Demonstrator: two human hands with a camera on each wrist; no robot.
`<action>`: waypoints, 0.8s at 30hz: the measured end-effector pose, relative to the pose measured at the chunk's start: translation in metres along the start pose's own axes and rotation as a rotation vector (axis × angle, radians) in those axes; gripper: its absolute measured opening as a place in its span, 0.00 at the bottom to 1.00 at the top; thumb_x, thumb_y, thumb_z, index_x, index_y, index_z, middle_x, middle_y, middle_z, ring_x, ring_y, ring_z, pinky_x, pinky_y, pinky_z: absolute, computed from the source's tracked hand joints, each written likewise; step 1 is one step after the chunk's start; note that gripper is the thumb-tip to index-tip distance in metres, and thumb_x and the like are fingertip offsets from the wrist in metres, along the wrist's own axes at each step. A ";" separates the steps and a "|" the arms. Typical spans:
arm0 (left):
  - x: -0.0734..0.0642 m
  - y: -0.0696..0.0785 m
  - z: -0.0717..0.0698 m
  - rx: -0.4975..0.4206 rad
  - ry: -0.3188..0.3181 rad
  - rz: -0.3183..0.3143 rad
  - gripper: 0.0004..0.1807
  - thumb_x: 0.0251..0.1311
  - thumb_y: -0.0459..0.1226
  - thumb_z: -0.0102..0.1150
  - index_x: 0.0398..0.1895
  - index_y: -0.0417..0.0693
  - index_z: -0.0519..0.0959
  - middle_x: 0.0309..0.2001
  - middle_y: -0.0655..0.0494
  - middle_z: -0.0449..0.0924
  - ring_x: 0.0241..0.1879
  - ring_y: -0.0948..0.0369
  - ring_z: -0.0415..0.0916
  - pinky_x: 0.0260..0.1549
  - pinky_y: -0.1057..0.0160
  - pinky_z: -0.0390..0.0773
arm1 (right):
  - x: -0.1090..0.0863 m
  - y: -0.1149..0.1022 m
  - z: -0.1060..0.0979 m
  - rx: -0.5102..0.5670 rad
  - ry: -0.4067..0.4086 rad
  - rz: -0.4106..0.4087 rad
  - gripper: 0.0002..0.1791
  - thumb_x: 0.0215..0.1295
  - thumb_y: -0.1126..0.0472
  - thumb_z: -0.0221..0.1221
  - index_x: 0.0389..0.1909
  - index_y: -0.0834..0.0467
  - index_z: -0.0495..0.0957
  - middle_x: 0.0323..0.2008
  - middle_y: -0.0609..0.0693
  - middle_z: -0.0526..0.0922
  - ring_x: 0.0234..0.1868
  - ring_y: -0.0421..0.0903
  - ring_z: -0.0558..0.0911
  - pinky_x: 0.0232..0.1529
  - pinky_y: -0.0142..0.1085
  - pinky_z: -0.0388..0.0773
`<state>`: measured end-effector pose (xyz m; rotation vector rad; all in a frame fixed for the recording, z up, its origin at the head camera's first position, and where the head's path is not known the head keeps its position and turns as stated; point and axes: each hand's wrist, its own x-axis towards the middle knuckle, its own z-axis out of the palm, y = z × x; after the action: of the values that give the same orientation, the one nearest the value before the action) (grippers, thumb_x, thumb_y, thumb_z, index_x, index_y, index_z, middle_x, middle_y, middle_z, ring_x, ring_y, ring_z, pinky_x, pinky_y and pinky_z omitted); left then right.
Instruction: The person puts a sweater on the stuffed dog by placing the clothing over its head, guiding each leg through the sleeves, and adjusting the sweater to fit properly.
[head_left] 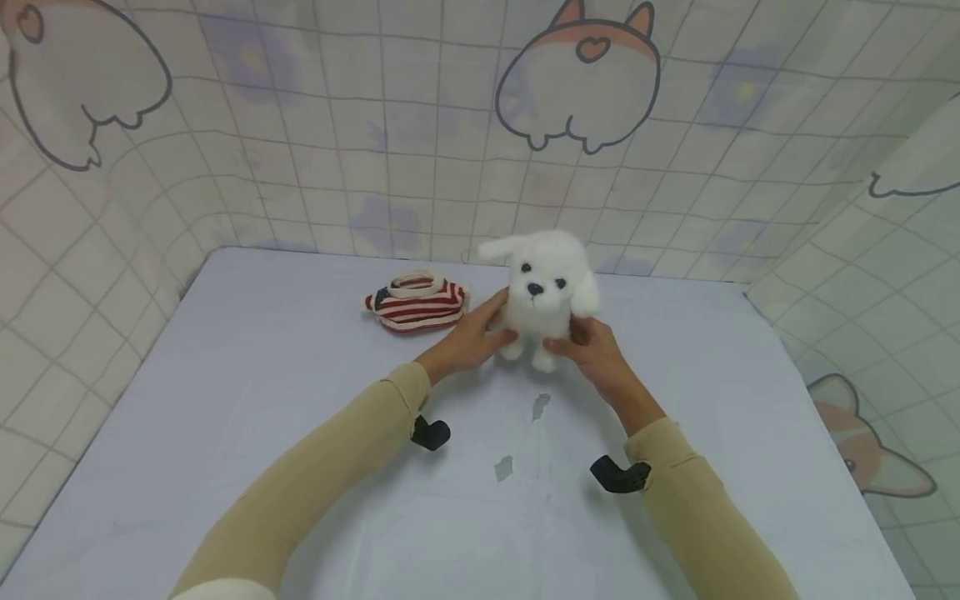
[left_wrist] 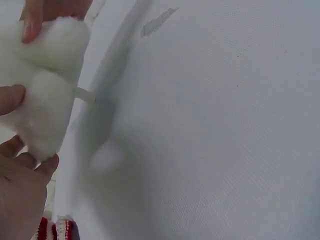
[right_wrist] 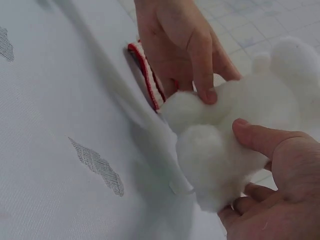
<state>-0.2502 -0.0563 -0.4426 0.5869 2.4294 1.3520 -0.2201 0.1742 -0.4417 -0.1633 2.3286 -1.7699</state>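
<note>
A white plush dog (head_left: 551, 275) faces the head camera between both hands, upright with its floppy ears out to the sides. My left hand (head_left: 474, 335) grips its body from the left, thumb near a front leg. From the other side my right hand (head_left: 596, 354) holds it, thumb across the front and fingers behind. Both wrist views show the plush dog's underside (left_wrist: 50, 95) (right_wrist: 215, 145) held off the tabletop, with a small pale tag (left_wrist: 85, 95) sticking out. Just left of the left hand lies a small red-and-white striped knit garment (head_left: 420, 307) with a dark blue patch.
The white-covered table (head_left: 300, 350) carries two small grey patches (head_left: 541, 407) in front of the dog. Behind it hangs a tile-patterned curtain (head_left: 450, 100) with cartoon corgis, continuing along both sides. Black wrist mounts (head_left: 621, 475) show below the sleeves.
</note>
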 end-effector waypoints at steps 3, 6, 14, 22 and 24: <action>0.002 -0.001 0.001 0.006 0.001 0.005 0.40 0.68 0.47 0.52 0.77 0.66 0.43 0.77 0.55 0.49 0.75 0.53 0.51 0.73 0.50 0.52 | 0.002 0.002 0.001 -0.019 0.019 -0.007 0.40 0.60 0.59 0.66 0.72 0.50 0.59 0.73 0.48 0.61 0.76 0.49 0.57 0.75 0.48 0.53; 0.004 -0.003 0.001 0.012 0.002 0.010 0.41 0.69 0.45 0.52 0.78 0.64 0.41 0.78 0.55 0.48 0.76 0.54 0.49 0.73 0.52 0.51 | 0.004 0.003 0.002 -0.048 0.038 0.002 0.39 0.59 0.60 0.66 0.70 0.50 0.61 0.73 0.48 0.62 0.76 0.49 0.57 0.75 0.48 0.53; 0.009 -0.010 0.006 0.053 -0.001 0.011 0.42 0.69 0.42 0.52 0.78 0.60 0.40 0.78 0.54 0.46 0.77 0.55 0.46 0.74 0.53 0.48 | 0.006 0.011 0.003 -0.108 0.049 0.022 0.37 0.57 0.60 0.67 0.68 0.52 0.64 0.71 0.49 0.65 0.75 0.51 0.59 0.75 0.49 0.53; 0.009 -0.020 0.007 0.061 -0.019 0.019 0.41 0.67 0.39 0.54 0.77 0.62 0.43 0.77 0.52 0.50 0.76 0.53 0.49 0.74 0.51 0.49 | 0.007 0.018 0.004 -0.171 0.023 0.054 0.38 0.57 0.58 0.68 0.68 0.55 0.63 0.72 0.51 0.64 0.75 0.51 0.58 0.74 0.48 0.54; 0.010 -0.022 0.008 0.068 -0.012 0.041 0.41 0.67 0.38 0.54 0.77 0.63 0.44 0.76 0.52 0.52 0.75 0.52 0.51 0.73 0.50 0.50 | 0.007 0.019 0.004 -0.207 0.023 0.057 0.38 0.56 0.57 0.68 0.67 0.55 0.64 0.71 0.52 0.65 0.74 0.52 0.60 0.73 0.49 0.57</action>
<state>-0.2602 -0.0562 -0.4664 0.6629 2.4743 1.2817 -0.2256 0.1741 -0.4614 -0.1084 2.5036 -1.5112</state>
